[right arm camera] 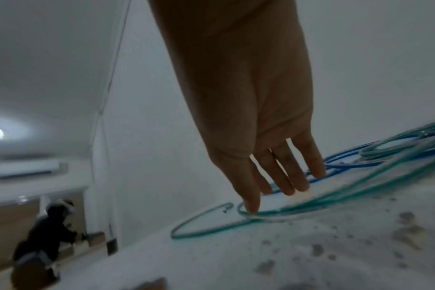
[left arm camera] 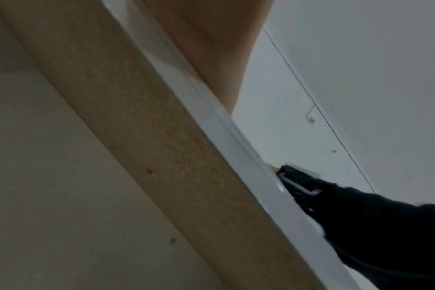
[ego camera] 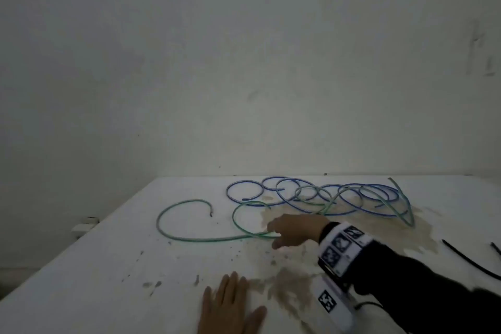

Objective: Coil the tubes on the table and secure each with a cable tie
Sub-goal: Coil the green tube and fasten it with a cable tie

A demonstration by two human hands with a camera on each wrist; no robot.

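Brown stains point(ego camera: 287, 287) on tabletop, bare white wall point(ego camera: 244, 62)

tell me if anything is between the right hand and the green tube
Nothing visible. The right hand is already at the green tube, its straight fingers reaching the loop on the table.

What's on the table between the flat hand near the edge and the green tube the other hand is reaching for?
Only stained, speckled table, no object, between the left hand and green tube, in the head view.

A black sleeve point(ego camera: 423, 287) and a white, black-patterned marker wristband point(ego camera: 342, 247).
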